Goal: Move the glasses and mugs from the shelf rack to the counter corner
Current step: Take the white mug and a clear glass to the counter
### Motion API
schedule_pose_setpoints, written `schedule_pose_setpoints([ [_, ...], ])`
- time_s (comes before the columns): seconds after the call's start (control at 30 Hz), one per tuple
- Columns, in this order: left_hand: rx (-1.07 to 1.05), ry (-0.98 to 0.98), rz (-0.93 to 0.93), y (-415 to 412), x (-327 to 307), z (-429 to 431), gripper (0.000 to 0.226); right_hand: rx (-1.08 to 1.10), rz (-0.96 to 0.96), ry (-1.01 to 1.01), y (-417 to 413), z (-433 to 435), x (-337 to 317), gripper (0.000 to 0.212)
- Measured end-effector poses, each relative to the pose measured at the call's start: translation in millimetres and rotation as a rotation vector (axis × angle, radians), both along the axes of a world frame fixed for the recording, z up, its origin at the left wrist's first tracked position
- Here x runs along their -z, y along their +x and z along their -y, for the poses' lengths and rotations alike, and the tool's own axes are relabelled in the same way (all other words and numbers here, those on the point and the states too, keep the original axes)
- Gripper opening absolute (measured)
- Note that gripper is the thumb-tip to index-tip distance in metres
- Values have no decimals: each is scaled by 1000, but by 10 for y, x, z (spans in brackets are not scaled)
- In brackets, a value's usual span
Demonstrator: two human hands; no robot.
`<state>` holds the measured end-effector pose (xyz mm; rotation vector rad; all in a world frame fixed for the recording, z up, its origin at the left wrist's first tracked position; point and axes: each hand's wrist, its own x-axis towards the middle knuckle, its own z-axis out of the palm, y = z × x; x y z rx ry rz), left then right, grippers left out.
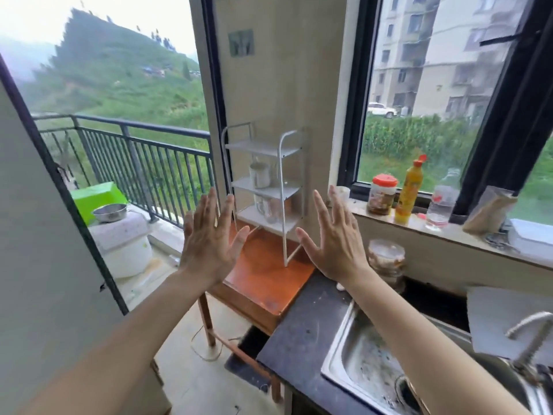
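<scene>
A white three-tier shelf rack (285, 191) stands on a small orange wooden table (263, 277) against the wall. A white mug (259, 175) sits on the middle tier. On the bottom tier stand clear glasses (270, 209), their number hard to tell. The top tier holds nothing. My left hand (211, 241) and my right hand (333, 238) are raised in front of the rack, palms forward, fingers spread, holding nothing. The dark counter (305, 324) begins right of the table, below my right wrist.
A steel sink (362, 363) with a tap (529, 336) is set in the counter. A glass jar (387, 259) stands at the counter's back. The windowsill holds a red-lidded jar (383, 194), a yellow bottle (408, 193) and a clear bottle (443, 202). A balcony with a rice cooker (124, 247) lies left.
</scene>
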<state>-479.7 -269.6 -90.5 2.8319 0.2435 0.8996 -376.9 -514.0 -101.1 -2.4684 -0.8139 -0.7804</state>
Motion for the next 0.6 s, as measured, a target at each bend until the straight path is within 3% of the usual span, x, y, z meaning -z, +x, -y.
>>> schedule_pose_setpoints([
  [0.27,-41,-129,24,863,199,-949,72,-94,-80,-8,956,-1133,209,83],
  [0.47,66,-138,-12,1808,475,-1774,71,9,-115,-41,1640,-1796,458,82],
  [0.6,212,-172,-79,2419,571,-2233,73,133,-254,18,2044,-2221,487,79],
])
